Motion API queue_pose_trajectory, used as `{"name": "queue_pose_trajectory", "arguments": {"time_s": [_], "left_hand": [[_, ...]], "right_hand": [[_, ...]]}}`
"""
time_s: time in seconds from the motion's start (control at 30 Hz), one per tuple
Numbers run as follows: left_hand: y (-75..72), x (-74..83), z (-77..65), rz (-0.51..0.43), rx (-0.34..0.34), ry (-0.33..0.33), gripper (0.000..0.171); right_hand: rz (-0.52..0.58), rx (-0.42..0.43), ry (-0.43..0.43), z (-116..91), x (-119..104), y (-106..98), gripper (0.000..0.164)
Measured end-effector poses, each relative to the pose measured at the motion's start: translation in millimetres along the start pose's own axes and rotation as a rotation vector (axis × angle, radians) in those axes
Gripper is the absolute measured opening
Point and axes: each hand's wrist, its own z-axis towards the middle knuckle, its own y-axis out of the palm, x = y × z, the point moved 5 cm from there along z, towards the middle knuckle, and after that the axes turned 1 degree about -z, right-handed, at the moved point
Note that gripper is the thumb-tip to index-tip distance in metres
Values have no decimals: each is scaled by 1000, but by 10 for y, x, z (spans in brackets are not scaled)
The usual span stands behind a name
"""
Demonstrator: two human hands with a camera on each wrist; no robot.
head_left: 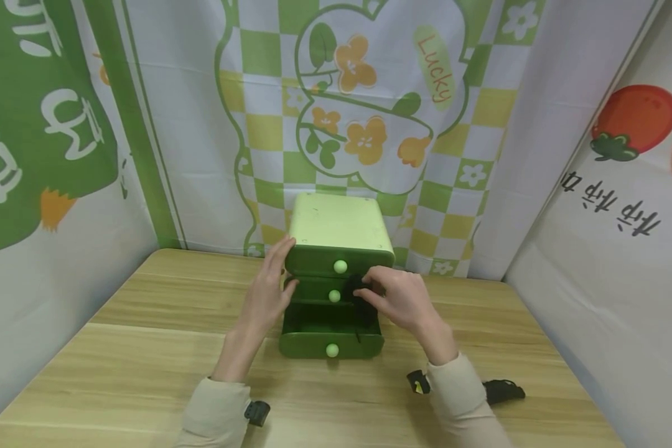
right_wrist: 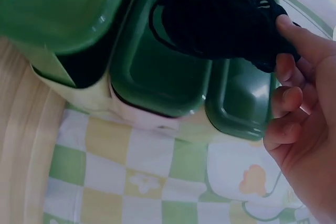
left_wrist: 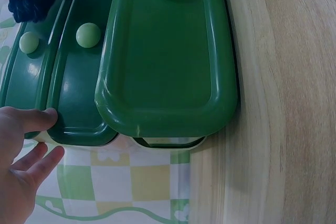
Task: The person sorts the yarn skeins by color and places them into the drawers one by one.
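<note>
A small cabinet [head_left: 338,221] with a pale green top has three dark green drawers with round light green knobs. Its bottom drawer [head_left: 305,345] is pulled out; the upper two sit closed. My right hand [head_left: 400,295] pinches a bundle of black yarn [right_wrist: 210,19] at one end between thumb and fingers. The bundle hangs in front of the middle drawer, over the right part of the bottom drawer, with a loose strand trailing down. My left hand [head_left: 266,289] rests at the cabinet's left edge, thumb [left_wrist: 39,120] on the drawer front, other fingers straight along the side.
The cabinet stands on a wooden table [head_left: 145,348], close to a patterned cloth backdrop [head_left: 257,124]. A black item [head_left: 504,391] lies beside the right sleeve. Printed cloth also hangs at the left and right sides.
</note>
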Motion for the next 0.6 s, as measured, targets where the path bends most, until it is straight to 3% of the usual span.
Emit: {"name": "queue_pose_trajectory", "arguments": {"time_s": [0.17,0.6], "left_hand": [[-1,-4,1,-2,5,3,92],[12,11,6,2,-6,-1,92]], "right_hand": [[4,3,40,1,-30,106,19],[28,-122,220,-139,-24,387,20]]}}
